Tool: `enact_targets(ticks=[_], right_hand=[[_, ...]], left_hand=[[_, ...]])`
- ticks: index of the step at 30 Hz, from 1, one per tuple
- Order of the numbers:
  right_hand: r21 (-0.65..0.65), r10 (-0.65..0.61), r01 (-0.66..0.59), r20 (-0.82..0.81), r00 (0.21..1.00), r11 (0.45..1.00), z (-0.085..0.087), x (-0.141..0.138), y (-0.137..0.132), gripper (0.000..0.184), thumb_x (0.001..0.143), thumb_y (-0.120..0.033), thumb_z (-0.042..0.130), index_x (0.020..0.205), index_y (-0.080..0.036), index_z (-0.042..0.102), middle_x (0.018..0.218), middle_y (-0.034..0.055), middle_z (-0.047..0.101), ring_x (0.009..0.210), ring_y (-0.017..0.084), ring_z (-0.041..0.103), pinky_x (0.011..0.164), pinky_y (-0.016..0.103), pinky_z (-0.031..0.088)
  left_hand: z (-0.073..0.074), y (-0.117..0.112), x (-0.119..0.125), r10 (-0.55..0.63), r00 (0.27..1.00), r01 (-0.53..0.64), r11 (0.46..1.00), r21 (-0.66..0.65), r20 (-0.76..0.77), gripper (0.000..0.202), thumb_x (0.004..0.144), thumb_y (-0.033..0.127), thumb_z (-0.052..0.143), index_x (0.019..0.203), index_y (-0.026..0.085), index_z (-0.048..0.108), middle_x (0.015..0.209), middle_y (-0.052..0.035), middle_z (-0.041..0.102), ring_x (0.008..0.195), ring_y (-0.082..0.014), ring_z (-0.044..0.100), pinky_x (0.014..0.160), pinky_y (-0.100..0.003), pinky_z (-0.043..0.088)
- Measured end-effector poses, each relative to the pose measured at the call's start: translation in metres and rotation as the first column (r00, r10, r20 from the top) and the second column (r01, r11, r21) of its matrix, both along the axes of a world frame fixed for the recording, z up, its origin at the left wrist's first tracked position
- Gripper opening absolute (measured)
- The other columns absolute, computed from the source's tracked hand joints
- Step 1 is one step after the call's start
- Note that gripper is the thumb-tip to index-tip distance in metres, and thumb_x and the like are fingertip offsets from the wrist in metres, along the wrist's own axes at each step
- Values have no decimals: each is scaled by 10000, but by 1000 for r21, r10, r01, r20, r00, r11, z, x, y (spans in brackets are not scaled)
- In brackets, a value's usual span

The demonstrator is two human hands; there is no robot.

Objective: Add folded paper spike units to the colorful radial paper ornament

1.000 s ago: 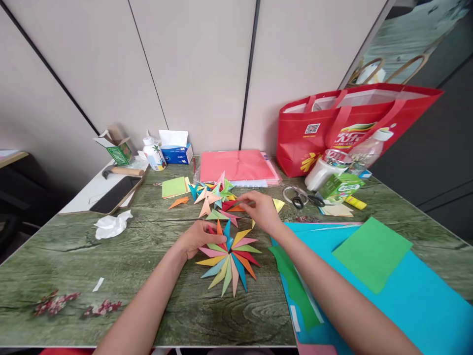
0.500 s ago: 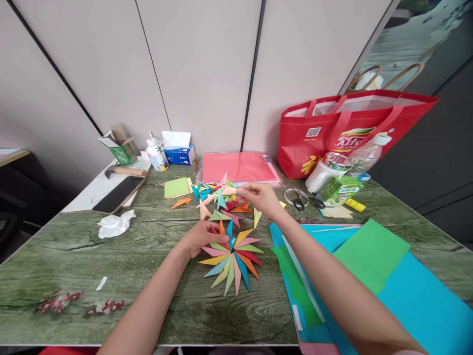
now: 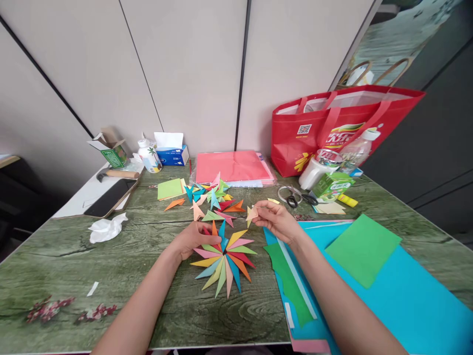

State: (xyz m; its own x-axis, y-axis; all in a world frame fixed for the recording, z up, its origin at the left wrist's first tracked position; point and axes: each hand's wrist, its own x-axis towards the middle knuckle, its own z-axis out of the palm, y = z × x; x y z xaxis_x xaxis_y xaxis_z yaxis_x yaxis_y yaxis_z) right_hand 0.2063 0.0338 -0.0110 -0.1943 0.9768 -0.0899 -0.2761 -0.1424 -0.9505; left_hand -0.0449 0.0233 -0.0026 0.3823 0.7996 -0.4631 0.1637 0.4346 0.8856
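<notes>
A many-coloured paper star (image 3: 223,259) made of folded pointed pieces lies on the green wood-grain table (image 3: 148,276). My left hand (image 3: 192,237) rests on the star's upper left edge, fingers curled over its points. My right hand (image 3: 275,219) hovers just right of the star and pinches a small peach folded paper piece (image 3: 252,213) between thumb and fingers. A loose pile of folded pieces (image 3: 212,199) in several colours lies behind the star.
Blue and green paper sheets (image 3: 364,246) cover the table's right side. Behind are a pink paper stack (image 3: 231,166), scissors (image 3: 295,197), a red bag (image 3: 332,125), bottles, a tissue box (image 3: 172,153), a phone (image 3: 109,197) and crumpled tissue (image 3: 105,228) at left.
My right hand has drawn back from the pile toward the star, now with a peach folded piece in its fingers. My left hand has stayed on the star.
</notes>
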Motion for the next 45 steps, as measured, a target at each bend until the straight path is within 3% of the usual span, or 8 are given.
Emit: enact_targets(ticks=[4,8,15,22,28,33,39,45], right_hand=[[-44,8,-11,-79,997,999,4,-6,-3,156,675,-292,664,772,-193,593,724,7,654,683,145,646,688,312,556],[-22,19,-22,-127,992,1000,9,-15,-7,176,736,-347,598,755,-172,594,744,17,628,712,136,622,771,340,529],[57,-10,5,87,996,998,4,-36,-18,452,602,-286,731,982,-200,502,746,-11,629,649,128,616,634,272,514],[145,-74,54,133,988,988,4,-33,-14,381,637,-336,694,936,-193,506,778,-5,599,661,151,635,685,331,537],[187,51,-118,327,943,975,6,-34,-20,414,656,-269,675,995,-216,443,810,25,675,733,200,659,642,320,516],[205,109,-174,292,950,963,7,-43,-26,410,643,-249,688,988,-216,469,787,7,676,718,176,648,651,294,502],[180,32,-73,221,975,981,5,-55,-29,193,655,-308,674,762,-188,568,701,-5,620,652,144,608,618,264,487],[233,-42,-31,303,952,972,2,-54,-30,185,711,-359,623,705,-183,564,678,5,608,637,149,582,596,263,469]], left_hand=[[0,-1,2,-8,1000,8,1000,-1,-18,303,479,310,794,665,118,653,545,-10,624,431,-73,484,405,-186,283],[2,-4,6,-29,999,29,999,16,-22,270,470,287,797,619,127,637,503,17,590,407,-58,436,394,-181,245],[5,-6,9,-42,997,45,998,49,-71,265,431,240,802,578,124,615,483,29,555,415,-56,400,401,-184,217],[6,-5,9,-10,996,16,997,70,-93,277,415,247,801,546,126,589,455,43,514,404,-50,364,396,-185,199],[6,-6,8,-41,995,48,995,86,-89,260,436,242,791,556,125,592,470,34,545,408,-53,389,405,-180,225],[5,-7,10,-61,996,67,993,95,-68,239,453,228,785,572,127,604,493,31,565,432,-58,423,423,-173,265],[5,-7,10,-68,996,74,993,96,-65,233,461,218,780,565,126,593,496,35,557,437,-53,424,425,-168,280],[4,-6,10,-47,996,55,993,106,-80,250,457,224,783,568,123,583,465,51,516,407,-38,377,399,-165,218]])
